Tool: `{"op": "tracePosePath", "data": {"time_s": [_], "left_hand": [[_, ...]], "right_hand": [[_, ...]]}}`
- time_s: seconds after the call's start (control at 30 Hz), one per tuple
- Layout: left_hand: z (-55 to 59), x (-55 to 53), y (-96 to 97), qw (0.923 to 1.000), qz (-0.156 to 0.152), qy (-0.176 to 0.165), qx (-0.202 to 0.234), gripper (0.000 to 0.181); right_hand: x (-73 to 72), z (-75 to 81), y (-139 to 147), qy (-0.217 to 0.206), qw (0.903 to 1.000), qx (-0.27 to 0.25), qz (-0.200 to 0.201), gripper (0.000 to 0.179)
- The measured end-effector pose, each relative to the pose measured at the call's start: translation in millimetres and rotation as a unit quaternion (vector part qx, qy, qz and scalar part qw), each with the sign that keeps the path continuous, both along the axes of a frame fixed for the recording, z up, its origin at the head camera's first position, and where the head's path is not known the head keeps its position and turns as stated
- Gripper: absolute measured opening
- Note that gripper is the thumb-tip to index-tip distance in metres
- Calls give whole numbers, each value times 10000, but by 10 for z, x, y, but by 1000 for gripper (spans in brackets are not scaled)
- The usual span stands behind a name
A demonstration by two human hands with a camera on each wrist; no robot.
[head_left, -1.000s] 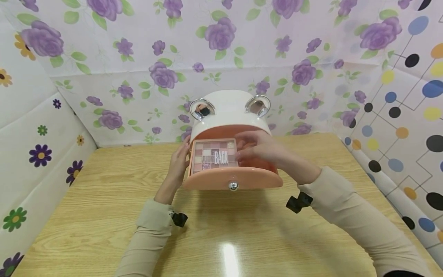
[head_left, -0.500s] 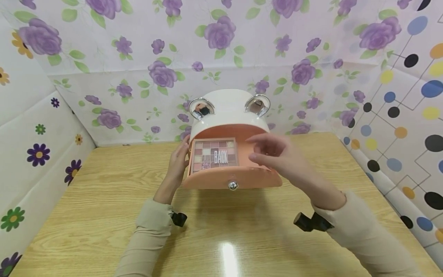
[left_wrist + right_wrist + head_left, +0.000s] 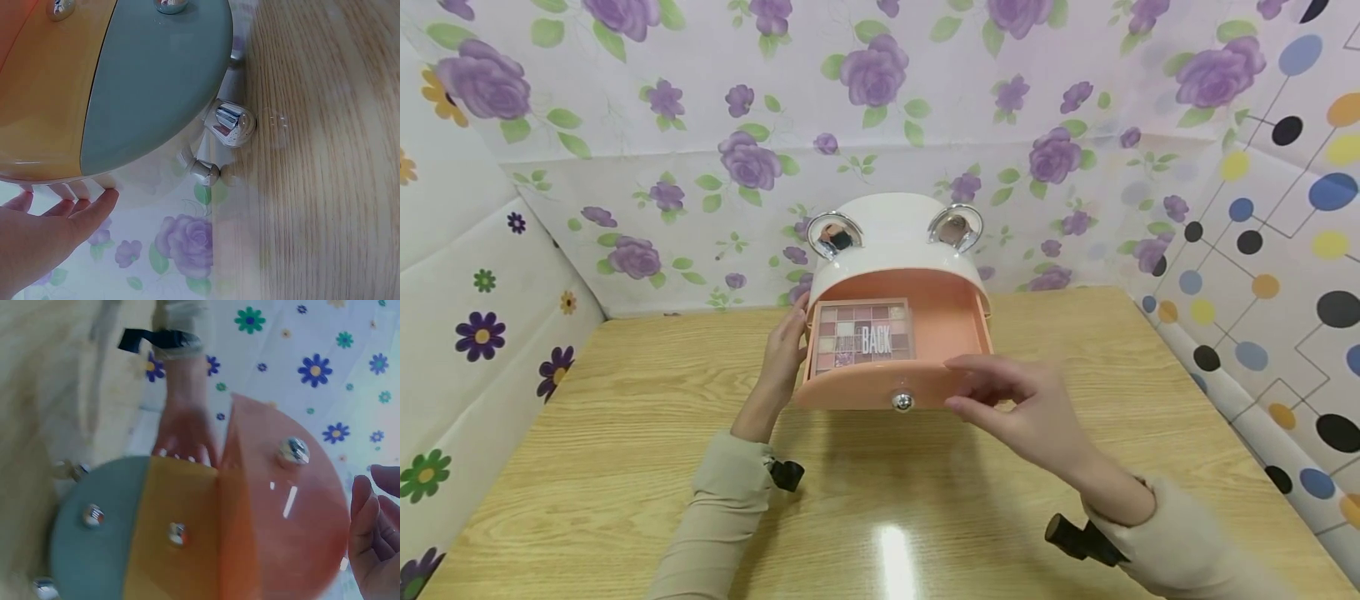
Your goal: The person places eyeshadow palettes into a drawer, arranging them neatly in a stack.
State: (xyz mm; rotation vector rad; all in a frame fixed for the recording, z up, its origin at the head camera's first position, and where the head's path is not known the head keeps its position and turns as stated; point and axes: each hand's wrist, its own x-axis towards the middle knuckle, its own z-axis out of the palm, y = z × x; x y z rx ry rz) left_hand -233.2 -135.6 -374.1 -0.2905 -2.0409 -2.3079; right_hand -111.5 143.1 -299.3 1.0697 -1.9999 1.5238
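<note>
A white rounded drawer cabinet (image 3: 891, 229) with mirrored ears stands on the table, its peach top drawer (image 3: 857, 390) pulled out. Inside that drawer, on the left, lies an eyeshadow palette (image 3: 859, 335) with a clear lid marked BACK. My left hand (image 3: 782, 354) rests against the cabinet's left side, fingers extended along the shell in the left wrist view. At the front right rim of the drawer is my right hand (image 3: 1026, 408), its fingers loosely bent and its thumb apart from them, holding nothing. The right wrist view shows this hand (image 3: 378, 540) beside the drawer's peach front.
Below the peach drawer, a yellow drawer (image 3: 53, 87) and a teal drawer (image 3: 159, 81) are pushed in, each with a silver knob. Short silver feet (image 3: 232, 124) hold the cabinet off the wooden table (image 3: 647, 442). Flowered sheeting (image 3: 700, 108) hangs right behind it.
My right hand has drawn back from the palette's right edge, out of the drawer and down to its front rim. The palette stays in the drawer; my left hand has not moved.
</note>
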Motion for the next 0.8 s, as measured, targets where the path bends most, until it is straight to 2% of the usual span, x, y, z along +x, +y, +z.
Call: {"op": "tracePosePath", "data": {"time_s": [0.17, 0.4, 0.8], "left_hand": [[0, 7, -5, 10000, -66, 40, 7, 48], [8, 16, -7, 9999, -76, 86, 2, 49], [13, 14, 2, 9999, -71, 94, 8, 49]], "right_hand": [[-17, -178, -100, 435, 9990, 107, -15, 28], [-94, -373, -237, 1074, 9934, 333, -232, 20], [-194, -478, -368, 1784, 9811, 197, -729, 13]]}}
